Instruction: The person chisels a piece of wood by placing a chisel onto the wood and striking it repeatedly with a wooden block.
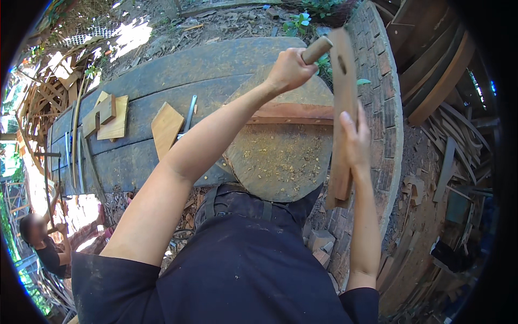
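Note:
My left hand [291, 70] is wrapped around a short round wooden stick [317, 49], its free end pointing up and to the right. My right hand [356, 137] grips a long wooden plank [343, 92] with an oval slot near its far end. The plank stands roughly lengthwise away from me, at the right of a round wooden block [280, 162]. The stick's end is close to the plank's far end; whether they touch, I cannot tell. Across the block lies a reddish wooden piece [294, 112], partly behind my left forearm. Wood chips are scattered over the block's top.
A dark plank bench [156, 75] carries a pale wood offcut [166, 127], a metal tool [190, 112] and a notched block [99, 116]. A brick wall [386, 108] runs along the right. Wood scraps are piled at both sides. Another person [48, 243] is at the far left.

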The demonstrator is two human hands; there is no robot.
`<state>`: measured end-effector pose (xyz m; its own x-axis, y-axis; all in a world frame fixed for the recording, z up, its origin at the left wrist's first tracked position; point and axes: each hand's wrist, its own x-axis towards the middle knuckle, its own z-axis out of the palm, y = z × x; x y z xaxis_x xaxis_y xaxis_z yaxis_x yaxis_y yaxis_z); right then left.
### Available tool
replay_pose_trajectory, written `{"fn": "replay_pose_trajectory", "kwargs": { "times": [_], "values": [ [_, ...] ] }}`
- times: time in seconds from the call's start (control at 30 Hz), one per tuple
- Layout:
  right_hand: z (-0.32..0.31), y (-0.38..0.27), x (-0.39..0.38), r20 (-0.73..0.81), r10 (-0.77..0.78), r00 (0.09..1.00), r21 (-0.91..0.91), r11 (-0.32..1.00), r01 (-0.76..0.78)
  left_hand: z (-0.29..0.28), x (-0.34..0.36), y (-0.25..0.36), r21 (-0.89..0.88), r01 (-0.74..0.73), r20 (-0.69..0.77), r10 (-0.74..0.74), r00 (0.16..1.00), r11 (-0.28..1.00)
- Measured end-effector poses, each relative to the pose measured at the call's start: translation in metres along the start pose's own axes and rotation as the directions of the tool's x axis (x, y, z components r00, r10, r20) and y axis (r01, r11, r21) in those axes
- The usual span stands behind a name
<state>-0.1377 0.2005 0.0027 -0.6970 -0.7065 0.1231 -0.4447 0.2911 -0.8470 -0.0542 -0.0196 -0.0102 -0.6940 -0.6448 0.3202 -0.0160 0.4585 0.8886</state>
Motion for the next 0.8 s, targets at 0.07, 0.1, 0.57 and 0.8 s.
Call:
{"fn": "replay_pose_trajectory", "kwargs": {
  "times": [0.07, 0.1, 0.57, 0.8],
  "values": [
    [0.011, 0.027, -0.008, -0.017, 0.073, 0.997, -0.189, 0.979, -0.074, -0.002, 0.004, -0.005, 0.032, 0.026, -0.044, -0.025, 0.999, 0.999],
    [0.013, 0.034, -0.012, -0.016, 0.075, 0.997, -0.186, 0.98, -0.077, -0.002, 0.007, -0.007, 0.035, 0.028, -0.042, -0.027, 0.999, 0.999],
    [0.035, 0.041, -0.013, -0.056, 0.131, 0.99, -0.565, 0.813, -0.139, -0.019, 0.034, -0.025, -0.25, 0.484, 0.267, -0.42, 0.867, 0.839],
    [0.028, 0.036, -0.045, -0.021, 0.187, 0.982, -0.625, 0.765, -0.159, 0.017, -0.023, 0.011, -0.243, -0.019, 0.504, 0.143, 0.852, 0.97]
  ]
}}
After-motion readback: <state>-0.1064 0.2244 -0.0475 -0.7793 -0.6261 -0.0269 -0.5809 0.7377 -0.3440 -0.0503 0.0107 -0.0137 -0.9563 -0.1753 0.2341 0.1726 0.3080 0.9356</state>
